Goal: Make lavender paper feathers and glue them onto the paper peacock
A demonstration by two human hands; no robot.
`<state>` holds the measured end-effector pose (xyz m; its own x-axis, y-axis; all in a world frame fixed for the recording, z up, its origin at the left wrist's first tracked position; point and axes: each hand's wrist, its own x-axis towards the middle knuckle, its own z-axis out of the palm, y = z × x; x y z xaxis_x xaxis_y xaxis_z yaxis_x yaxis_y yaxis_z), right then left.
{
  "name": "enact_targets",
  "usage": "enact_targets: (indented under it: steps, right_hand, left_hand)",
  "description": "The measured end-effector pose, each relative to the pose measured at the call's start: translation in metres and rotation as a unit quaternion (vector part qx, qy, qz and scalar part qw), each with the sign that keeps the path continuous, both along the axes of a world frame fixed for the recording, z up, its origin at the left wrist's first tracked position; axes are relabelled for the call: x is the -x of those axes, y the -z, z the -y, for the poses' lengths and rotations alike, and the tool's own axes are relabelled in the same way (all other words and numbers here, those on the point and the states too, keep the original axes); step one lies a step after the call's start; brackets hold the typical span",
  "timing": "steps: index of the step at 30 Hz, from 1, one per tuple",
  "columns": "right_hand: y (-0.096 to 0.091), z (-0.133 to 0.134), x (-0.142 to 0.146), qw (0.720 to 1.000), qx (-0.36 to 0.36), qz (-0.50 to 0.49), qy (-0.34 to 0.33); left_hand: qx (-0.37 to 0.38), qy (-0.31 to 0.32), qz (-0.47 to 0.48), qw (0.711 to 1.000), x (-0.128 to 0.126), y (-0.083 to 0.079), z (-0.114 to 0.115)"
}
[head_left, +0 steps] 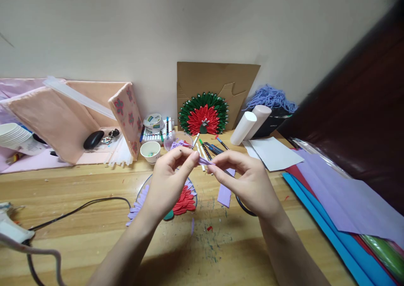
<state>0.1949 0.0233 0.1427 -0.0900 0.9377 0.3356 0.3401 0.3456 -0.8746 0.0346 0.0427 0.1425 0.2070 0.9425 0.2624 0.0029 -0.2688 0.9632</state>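
Note:
My left hand (pixel 172 176) and my right hand (pixel 244 174) are both closed, raised above the middle of the table. Between their fingertips stretches a narrow twisted strip of purple crepe paper (pixel 205 161), pinched at both ends. Behind my left hand and wrist lies a round piece with purple petals (pixel 139 204), red petals (pixel 184 201) and a bit of green. A flat purple paper piece (pixel 224 195) rests below my right hand. Beside it shows a black curved handle (pixel 246 208), mostly hidden; I cannot tell whether it touches the hand.
A finished red and green petal fan (pixel 204 115) leans against cardboard (pixel 217 77). Nearby are a paper cup (pixel 150 152), markers (pixel 205 150) and white rolls (pixel 243 128). Coloured paper sheets (pixel 347 197) cover the right side. A glue gun (pixel 14 227) with its cord sits at left.

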Motion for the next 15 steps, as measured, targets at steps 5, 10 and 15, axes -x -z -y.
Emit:
enact_targets:
  steps: [5,10,15]
  right_hand:
    - [0.0011,-0.0004,0.0001,1.000,0.020,-0.005,-0.002]
    - [0.0003,0.0020,0.0023,0.999,0.021,-0.023,-0.017]
    - [0.0009,0.0022,0.0035,0.999,0.023,-0.043,-0.011]
  left_hand:
    - [0.003,0.002,-0.011,1.000,-0.0001,0.0016,0.0006]
    - [-0.008,-0.001,-0.024,1.000,-0.0003,0.0018,0.0021]
    - [-0.025,-0.008,-0.057,0.998,-0.0013,0.0019,0.0026]
